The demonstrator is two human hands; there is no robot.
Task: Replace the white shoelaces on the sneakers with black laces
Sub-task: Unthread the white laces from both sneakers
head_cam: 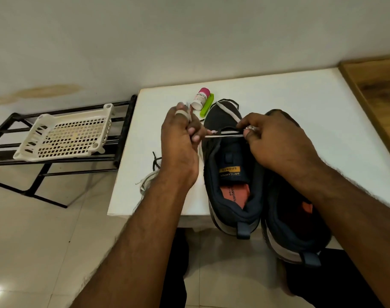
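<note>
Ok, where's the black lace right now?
In the head view the black lace lies untouched on the white table near its left edge, just left of the left hand, beside the loose white lace.

Both hands raised, fingers curled — left (pixel 180 138), right (pixel 276 138) — forearms extended forward.

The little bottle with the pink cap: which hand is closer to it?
Left. The left hand is just beside the bottle, its fingertips almost at the bottle's base. The right hand is farther off, across the left sneaker, pinching the white lace.
</note>
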